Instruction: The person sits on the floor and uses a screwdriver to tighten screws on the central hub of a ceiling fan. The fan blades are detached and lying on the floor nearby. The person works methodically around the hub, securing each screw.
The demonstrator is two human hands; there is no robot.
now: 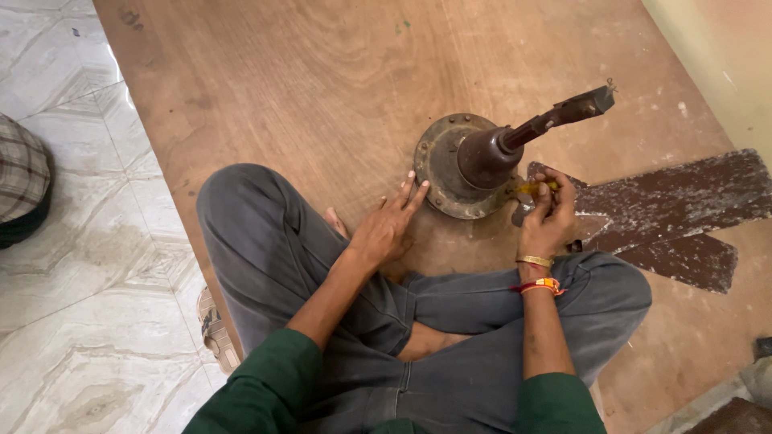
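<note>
Crossed legs in grey trousers (pixel 338 321) are filling the near part of the view, the person sitting on a wooden board (pixel 322 72) that is lying on the tiled floor (pixel 80 241). Just beyond the knees, the left hand (pixel 386 229) is resting with fingers spread, its fingertips touching the near left rim of a rusty ceiling fan motor (pixel 462 165). The right hand (pixel 547 213) is closing around a small yellow-handled tool (pixel 535 187), probably a screwdriver, though the view is too small to be sure, and pressing it against the motor's right rim.

The motor is sitting near the middle of the board with its down rod (pixel 555 116) tilting up towards the far right edge. Only fingertips are steadying it, so a hard push on the tool looks likely to spin or slide the housing, or let the tip slip towards the bracing fingers.

Worn fan blades (pixel 675 217) are lying flat at the board's right edge, close behind the right hand and crowding that wrist. A sandal (pixel 215 329) is lying at the near left edge, and a checked cloth (pixel 20 177) is sitting far off on the tiles.
</note>
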